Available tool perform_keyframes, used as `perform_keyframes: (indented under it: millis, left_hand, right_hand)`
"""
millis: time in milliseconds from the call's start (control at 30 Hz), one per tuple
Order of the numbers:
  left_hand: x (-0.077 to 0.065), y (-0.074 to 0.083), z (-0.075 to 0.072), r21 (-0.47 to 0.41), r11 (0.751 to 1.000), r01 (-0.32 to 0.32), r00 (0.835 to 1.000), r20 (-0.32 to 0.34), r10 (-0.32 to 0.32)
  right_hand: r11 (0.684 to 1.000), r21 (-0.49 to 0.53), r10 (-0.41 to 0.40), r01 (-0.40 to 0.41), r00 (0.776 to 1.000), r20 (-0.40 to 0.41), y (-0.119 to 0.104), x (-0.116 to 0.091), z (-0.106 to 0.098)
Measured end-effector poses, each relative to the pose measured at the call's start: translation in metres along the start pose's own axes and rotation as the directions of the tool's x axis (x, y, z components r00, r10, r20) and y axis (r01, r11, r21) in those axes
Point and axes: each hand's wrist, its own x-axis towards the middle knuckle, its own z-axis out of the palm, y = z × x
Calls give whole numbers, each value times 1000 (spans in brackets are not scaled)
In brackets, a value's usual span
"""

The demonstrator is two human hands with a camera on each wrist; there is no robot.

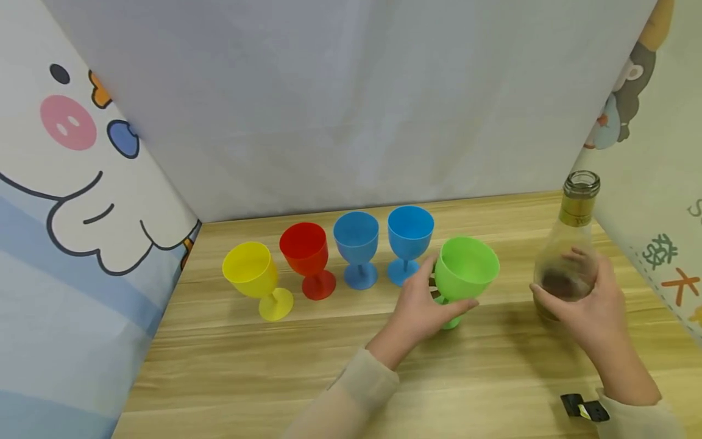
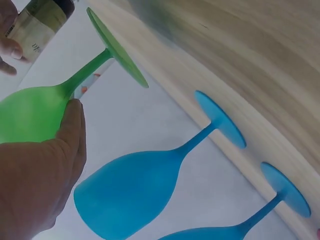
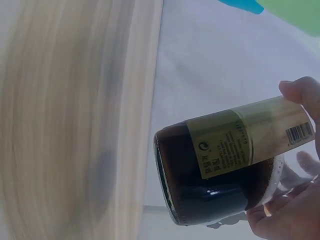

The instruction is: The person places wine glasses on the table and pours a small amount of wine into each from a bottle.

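Observation:
My left hand holds a green plastic goblet round its bowl, thumb on the near side. The goblet is upright, and its stem and foot show below the hand in the left wrist view. Over on the right, my right hand grips a glass wine bottle round its body. The bottle stands upright with an open mouth and dark liquid in its lower part. A pale label with a barcode faces the right wrist camera. In that view, the bottle's base sits above the table surface, where a shadow falls.
Left of the green goblet stand two blue goblets, a red goblet and a yellow goblet on the wood-grain table. A pale cloth wall rises behind, with printed panels at both sides. A black clip lies by the right sleeve.

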Motion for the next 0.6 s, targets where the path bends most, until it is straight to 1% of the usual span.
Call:
perform_keyframes:
  millis: [233, 333, 433, 600]
  left_hand:
    - [-7, 3, -9, 12, 1000, -14, 1000, 7, 14]
    - [-10, 4, -13, 18, 1000, -20, 1000, 8, 20]
    - [-12, 6, -15, 27, 999, -26, 1000, 11, 26]
    - [-16, 6, -18, 38, 999, -31, 1000, 9, 30]
  right_hand:
    - [997, -43, -58, 57, 998, -2, -2, -1, -10]
    - [996, -49, -72, 72, 997, 15, -1, -1, -13]
    - [994, -76, -78, 80, 997, 28, 1, -3, -17]
    - [980, -140, -139, 143, 989, 44, 4, -3, -21]
